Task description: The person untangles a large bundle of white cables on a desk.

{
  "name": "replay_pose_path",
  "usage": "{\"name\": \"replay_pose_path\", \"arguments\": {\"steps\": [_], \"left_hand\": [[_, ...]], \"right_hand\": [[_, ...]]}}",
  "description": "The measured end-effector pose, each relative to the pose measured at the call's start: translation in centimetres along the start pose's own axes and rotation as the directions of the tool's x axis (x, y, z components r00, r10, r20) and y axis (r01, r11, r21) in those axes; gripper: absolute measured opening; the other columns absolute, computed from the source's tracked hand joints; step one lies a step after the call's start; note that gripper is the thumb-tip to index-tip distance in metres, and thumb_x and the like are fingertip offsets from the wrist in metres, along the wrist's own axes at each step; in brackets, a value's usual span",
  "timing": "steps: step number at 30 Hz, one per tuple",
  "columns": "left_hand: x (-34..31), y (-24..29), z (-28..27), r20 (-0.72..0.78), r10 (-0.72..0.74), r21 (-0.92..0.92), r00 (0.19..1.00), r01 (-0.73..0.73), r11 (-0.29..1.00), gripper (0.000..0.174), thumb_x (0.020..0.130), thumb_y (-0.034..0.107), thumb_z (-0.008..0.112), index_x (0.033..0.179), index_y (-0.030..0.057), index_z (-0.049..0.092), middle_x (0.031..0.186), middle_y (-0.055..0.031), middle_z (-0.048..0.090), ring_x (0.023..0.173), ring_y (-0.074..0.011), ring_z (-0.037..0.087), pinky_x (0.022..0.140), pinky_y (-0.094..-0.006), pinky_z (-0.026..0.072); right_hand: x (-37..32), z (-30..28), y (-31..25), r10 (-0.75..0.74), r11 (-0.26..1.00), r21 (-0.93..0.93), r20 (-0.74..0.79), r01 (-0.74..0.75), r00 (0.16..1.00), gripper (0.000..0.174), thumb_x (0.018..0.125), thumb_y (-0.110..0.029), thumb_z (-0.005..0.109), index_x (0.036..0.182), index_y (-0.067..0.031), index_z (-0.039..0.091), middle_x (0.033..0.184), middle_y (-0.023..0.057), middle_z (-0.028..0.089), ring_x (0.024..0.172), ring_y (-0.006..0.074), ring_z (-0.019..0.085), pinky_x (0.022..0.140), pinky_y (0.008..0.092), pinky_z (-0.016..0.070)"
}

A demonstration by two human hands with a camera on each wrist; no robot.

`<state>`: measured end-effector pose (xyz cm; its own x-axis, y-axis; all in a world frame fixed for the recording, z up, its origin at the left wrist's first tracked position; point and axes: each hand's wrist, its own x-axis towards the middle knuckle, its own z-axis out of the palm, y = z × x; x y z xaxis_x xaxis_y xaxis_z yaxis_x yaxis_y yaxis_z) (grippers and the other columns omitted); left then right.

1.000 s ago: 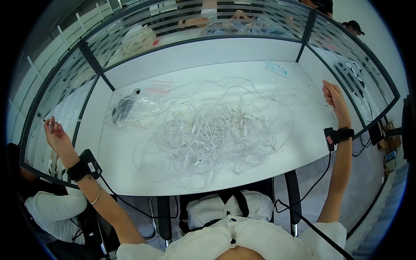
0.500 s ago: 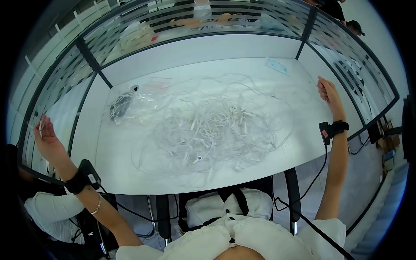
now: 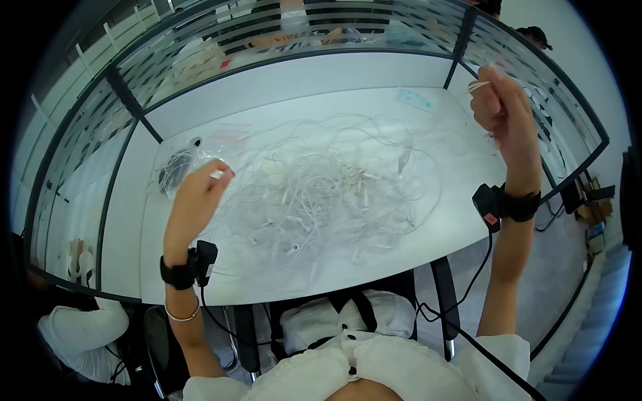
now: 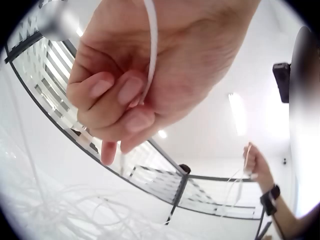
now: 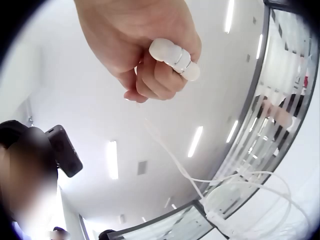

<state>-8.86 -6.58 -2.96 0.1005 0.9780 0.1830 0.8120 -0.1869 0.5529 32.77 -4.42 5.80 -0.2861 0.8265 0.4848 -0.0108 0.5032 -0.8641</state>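
A tangled pile of white earphone cables (image 3: 314, 194) with small white plastic ends spreads over the middle of the table. My left hand (image 3: 196, 204) is raised over the table's left part, its fingers curled round a white cable (image 4: 152, 42) that runs across the palm. High at the right, my right hand (image 3: 505, 120) grips white rounded pieces (image 5: 175, 59) that look like earbuds and stick out at the side of the fist. Below that fist, a thin white cable (image 5: 175, 162) hangs down and loops.
At the table's left lies a clear plastic bag (image 3: 190, 160) with a dark item in it. A blue-and-white packet (image 3: 414, 99) lies at the back right. White panels with striped glass (image 3: 281, 33) enclose the back and sides. Another person's white sleeve (image 3: 87, 327) shows at lower left.
My left hand has swung from beyond the left edge rightward over the table. My right hand has come up and looks larger, nearer the head camera. The cable pile stays in place.
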Motion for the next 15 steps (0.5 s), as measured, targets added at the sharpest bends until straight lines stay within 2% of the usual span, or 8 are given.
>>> {"name": "replay_pose_path", "arguments": {"steps": [3,4,5,7,9,11,12,15], "left_hand": [[-0.1,0.5,1.7,0.082,0.020,0.079,0.996,-0.027,0.997,0.017,0.088,0.019,0.058,0.098,0.0052,0.058,0.065,-0.0067,0.056,0.056,-0.0193,0.052,0.055,-0.0332,0.0409],[-0.5,1.3,1.8,0.022,0.005,0.137,1.000,-0.008,0.991,0.019,0.085,0.016,0.061,0.099,0.0035,0.058,0.080,-0.0096,0.060,0.072,-0.0220,0.057,0.066,-0.0324,0.0443],[-0.6,2.1,2.0,-0.073,0.127,0.136,0.989,-0.116,0.984,0.020,0.085,0.016,0.062,0.100,0.0030,0.058,0.086,-0.0106,0.060,0.078,-0.0229,0.057,0.070,-0.0324,0.0443],[-0.8,3.8,2.5,-0.262,0.355,0.163,0.898,-0.321,0.933,0.023,0.083,0.014,0.065,0.101,0.0020,0.057,0.098,-0.0127,0.059,0.091,-0.0248,0.058,0.080,-0.0323,0.0444],[-1.5,6.8,2.8,-0.115,0.359,-0.157,0.926,-0.374,0.914,0.035,0.081,0.015,0.065,0.114,0.0065,0.056,0.118,-0.0090,0.054,0.110,-0.0214,0.051,0.091,-0.0350,0.0409],[-1.8,9.5,4.4,-0.004,0.445,-0.405,0.896,-0.408,0.818,0.049,0.079,0.013,0.067,0.124,0.0061,0.049,0.127,-0.0079,0.050,0.120,-0.0224,0.047,0.099,-0.0394,0.0376],[-1.8,10.7,5.5,-0.023,0.454,-0.431,0.891,-0.418,0.799,0.053,0.079,0.012,0.068,0.127,0.0055,0.047,0.129,-0.0084,0.049,0.123,-0.0226,0.045,0.100,-0.0394,0.0366],[-0.6,12.9,8.2,-0.049,0.495,-0.510,0.868,-0.448,0.734,0.059,0.078,0.007,0.068,0.130,0.0021,0.040,0.137,-0.0113,0.043,0.127,-0.0224,0.044,0.104,-0.0399,0.0341]], "right_hand": [[0.1,0.7,-2.2,-0.081,0.996,0.045,0.062,0.078,0.995,0.038,0.100,-0.031,0.041,0.067,-0.0118,0.039,0.057,-0.0083,0.026,0.047,0.0019,0.017,0.043,0.0231,0.0119],[0.2,0.7,-2.5,-0.111,0.992,0.070,0.092,0.104,0.990,0.037,0.100,-0.031,0.041,0.069,-0.0114,0.042,0.057,-0.0083,0.026,0.047,0.0019,0.017,0.043,0.0228,0.0122],[0.2,0.9,-2.7,-0.140,0.987,0.097,0.121,0.128,0.983,0.036,0.100,-0.031,0.041,0.070,-0.0110,0.044,0.057,-0.0083,0.027,0.047,0.0018,0.018,0.043,0.0224,0.0126],[0.2,1.1,-2.6,-0.156,0.987,0.062,0.082,0.151,0.984,0.038,0.100,-0.033,0.038,0.067,-0.0137,0.040,0.055,-0.0079,0.026,0.044,0.0014,0.017,0.039,0.0209,0.0133],[0.2,2.0,-2.7,-0.147,0.987,0.066,0.052,0.144,0.988,0.040,0.101,-0.035,0.036,0.066,-0.0150,0.038,0.054,-0.0079,0.025,0.042,0.0010,0.017,0.037,0.0199,0.0139],[0.0,3.9,-3.4,-0.111,0.988,0.110,0.030,0.108,0.993,0.040,0.101,-0.036,0.036,0.066,-0.0148,0.038,0.055,-0.0083,0.026,0.042,0.0006,0.017,0.037,0.0194,0.0143],[0.3,4.1,-3.6,-0.127,0.985,0.132,0.124,0.111,0.984,0.038,0.101,-0.035,0.036,0.069,-0.0141,0.040,0.056,-0.0087,0.026,0.042,0.0002,0.017,0.037,0.0190,0.0145],[0.5,5.9,-4.4,-0.166,0.981,0.134,0.210,0.140,0.964,0.035,0.101,-0.033,0.035,0.073,-0.0129,0.041,0.056,-0.0088,0.026,0.042,0.0001,0.017,0.037,0.0190,0.0142]]}}
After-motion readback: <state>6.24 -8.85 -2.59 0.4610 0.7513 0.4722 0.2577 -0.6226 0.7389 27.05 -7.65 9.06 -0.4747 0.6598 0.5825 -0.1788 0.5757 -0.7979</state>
